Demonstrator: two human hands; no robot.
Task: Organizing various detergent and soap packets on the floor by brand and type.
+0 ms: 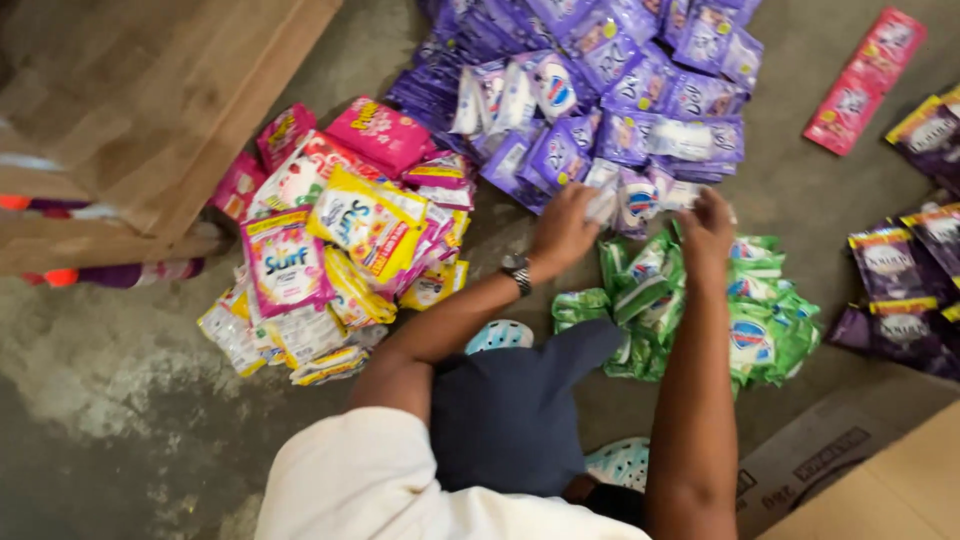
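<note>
My left hand (pixel 565 232), with a watch on its wrist, and my right hand (pixel 707 226) reach down to a strip of purple and white sachets (pixel 640 195) at the near edge of a big purple sachet heap (pixel 590 80). Both hands grip that strip, fingers closed on it. Just below my hands lies a pile of green sachets (pixel 700 310). My knee in dark shorts (pixel 510 410) and pale clogs (pixel 497 335) show underneath.
A pile of pink and yellow sachets (pixel 340 240) lies to the left beside a wooden pallet (pixel 150 110). Dark purple and gold sachets (pixel 905 290) sit at the right, pink strips (pixel 865 80) at top right. A cardboard box (pixel 870 470) stands at bottom right on the concrete floor.
</note>
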